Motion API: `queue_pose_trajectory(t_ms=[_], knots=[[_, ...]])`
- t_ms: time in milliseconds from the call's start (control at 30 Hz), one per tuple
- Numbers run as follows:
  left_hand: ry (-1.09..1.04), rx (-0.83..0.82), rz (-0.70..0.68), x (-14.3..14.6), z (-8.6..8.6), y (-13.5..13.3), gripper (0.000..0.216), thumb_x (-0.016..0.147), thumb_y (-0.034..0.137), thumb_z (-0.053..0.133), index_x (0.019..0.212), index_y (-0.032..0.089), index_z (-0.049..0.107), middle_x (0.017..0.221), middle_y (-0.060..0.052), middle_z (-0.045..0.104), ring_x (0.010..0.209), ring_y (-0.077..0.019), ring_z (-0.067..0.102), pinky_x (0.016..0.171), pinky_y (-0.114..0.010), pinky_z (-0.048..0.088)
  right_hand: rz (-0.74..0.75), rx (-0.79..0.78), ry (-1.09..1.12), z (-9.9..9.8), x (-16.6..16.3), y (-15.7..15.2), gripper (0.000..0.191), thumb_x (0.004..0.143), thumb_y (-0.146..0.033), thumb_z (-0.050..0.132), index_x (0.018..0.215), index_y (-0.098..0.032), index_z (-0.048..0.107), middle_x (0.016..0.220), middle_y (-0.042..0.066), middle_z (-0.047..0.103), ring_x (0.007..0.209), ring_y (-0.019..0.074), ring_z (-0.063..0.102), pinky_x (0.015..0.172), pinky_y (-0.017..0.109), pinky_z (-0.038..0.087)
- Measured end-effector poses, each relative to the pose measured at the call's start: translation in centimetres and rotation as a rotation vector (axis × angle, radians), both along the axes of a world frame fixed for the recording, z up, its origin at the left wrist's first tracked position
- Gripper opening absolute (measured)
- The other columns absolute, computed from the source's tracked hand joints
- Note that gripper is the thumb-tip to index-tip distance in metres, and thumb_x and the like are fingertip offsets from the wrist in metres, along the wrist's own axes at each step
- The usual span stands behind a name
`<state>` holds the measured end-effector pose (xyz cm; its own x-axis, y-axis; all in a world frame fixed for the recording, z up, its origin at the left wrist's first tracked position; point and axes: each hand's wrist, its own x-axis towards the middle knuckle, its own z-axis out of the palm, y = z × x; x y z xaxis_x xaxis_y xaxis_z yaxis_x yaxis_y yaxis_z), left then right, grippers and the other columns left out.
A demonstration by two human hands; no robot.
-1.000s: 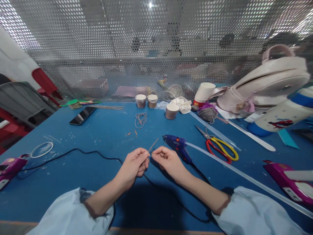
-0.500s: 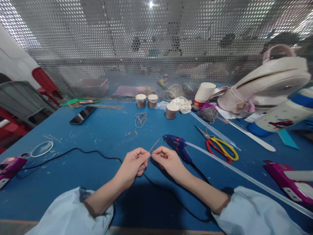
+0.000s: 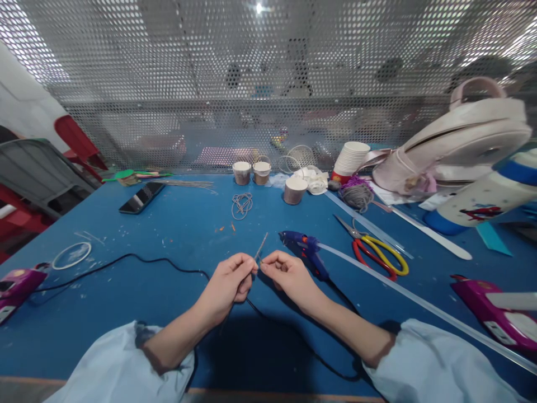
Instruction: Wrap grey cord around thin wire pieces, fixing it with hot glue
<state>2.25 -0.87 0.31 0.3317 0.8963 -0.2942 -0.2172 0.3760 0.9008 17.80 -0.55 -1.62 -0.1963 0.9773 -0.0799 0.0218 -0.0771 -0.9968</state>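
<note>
My left hand (image 3: 232,282) is closed in a pinch on a thin grey stick (image 3: 263,242). The stick points up and slightly right from the fingertips, over the table. Close beside it, my right hand (image 3: 290,278) pinches what looks like a thin strand near the stick's lower part; most of it is hidden by the fingers. A blue glue gun (image 3: 300,239) lies just beyond my right hand, with a long clear glue stick (image 3: 403,290) running out of its back.
Red-and-yellow scissors (image 3: 375,252) and a grey yarn ball (image 3: 356,196) lie to the right. Small cups (image 3: 295,191) and a bundle of grey cord (image 3: 242,206) are farther back. A phone (image 3: 142,197) rests at left. The black cable (image 3: 168,259) crosses the table under my hands.
The grey stick has swung from a rightward slant to a more upright angle, its tip moving left. Both hands keep nearly the same place and grip.
</note>
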Motion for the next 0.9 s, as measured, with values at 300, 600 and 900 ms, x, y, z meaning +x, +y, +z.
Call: queue_pose_trajectory(t_ms=[300, 600, 900], knots=[[-0.081, 0.063, 0.041, -0.1, -0.2, 0.0, 0.021, 0.078, 0.035, 0.062, 0.073, 0.014, 0.059, 0.055, 0.004, 0.044, 0.041, -0.0032, 0.029, 0.036, -0.015, 0.020, 0.048, 0.007, -0.093, 0.0, 0.0, 0.0, 0.020, 0.076, -0.037, 0.061, 0.068, -0.018, 0.060, 0.043, -0.008, 0.039, 0.041, 0.0074, 0.031, 0.043, 0.023, 0.022], [-0.116, 0.059, -0.025, 0.0, -0.2, -0.1, 0.021, 0.080, 0.032, 0.060, 0.071, 0.013, 0.059, 0.062, -0.001, 0.058, 0.044, -0.0069, 0.050, 0.044, -0.020, 0.040, 0.066, 0.014, -0.115, -0.5, -0.1, -0.1, 0.020, 0.076, -0.035, 0.060, 0.068, -0.017, 0.061, 0.050, -0.007, 0.046, 0.042, 0.0059, 0.033, 0.044, 0.022, 0.026], [-0.010, 0.225, -0.018, -0.6, 0.5, 0.3, 0.021, 0.080, 0.033, 0.060, 0.076, 0.013, 0.063, 0.080, -0.004, 0.060, 0.070, -0.0134, 0.060, 0.071, -0.029, 0.050, -0.019, 0.219, -0.169, 1.0, 1.3, -0.1, 0.018, 0.077, -0.031, 0.060, 0.088, -0.018, 0.066, 0.087, 0.004, 0.067, 0.081, 0.0170, 0.060, 0.076, 0.030, 0.045]])
